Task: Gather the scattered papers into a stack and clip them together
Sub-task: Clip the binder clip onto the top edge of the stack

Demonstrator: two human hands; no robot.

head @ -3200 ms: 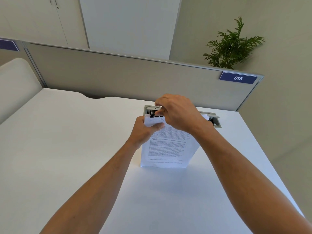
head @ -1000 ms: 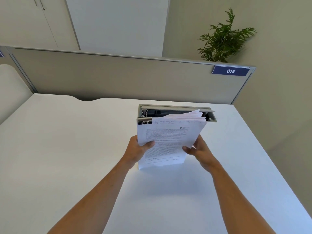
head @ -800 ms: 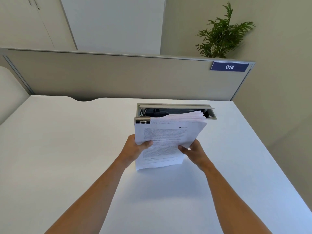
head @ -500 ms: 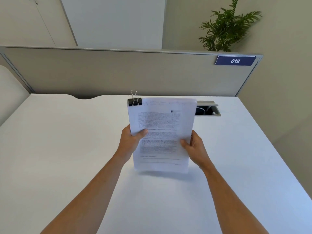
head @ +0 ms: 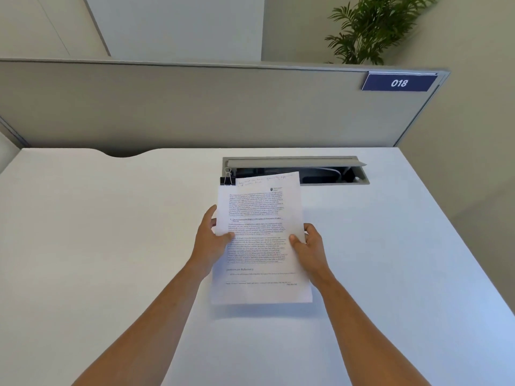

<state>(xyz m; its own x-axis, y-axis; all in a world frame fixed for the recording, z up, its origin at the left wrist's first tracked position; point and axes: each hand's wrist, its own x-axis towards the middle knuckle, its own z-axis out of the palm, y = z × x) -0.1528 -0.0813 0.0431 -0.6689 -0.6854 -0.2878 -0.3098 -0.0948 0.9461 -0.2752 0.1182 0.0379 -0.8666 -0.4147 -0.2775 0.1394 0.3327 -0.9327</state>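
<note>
The stack [head: 259, 240], clipped at its top left corner by a binder clip [head: 227, 179], is gripped at its side edges by the left hand [head: 210, 240] and right hand [head: 309, 247], thumbs on top, over the desk [head: 111, 246].

**Count of things in view**

One stack [head: 262, 238] of papers; its sheets cannot be counted. One black clip [head: 227, 180] at its top left corner. Two hands: left [head: 209, 242], right [head: 310, 247]. One white table [head: 97, 232]. One cable hatch [head: 328, 169]. One divider [head: 181, 104], bearing one sign [head: 399, 83] reading 018. One plant [head: 373, 26].
</note>
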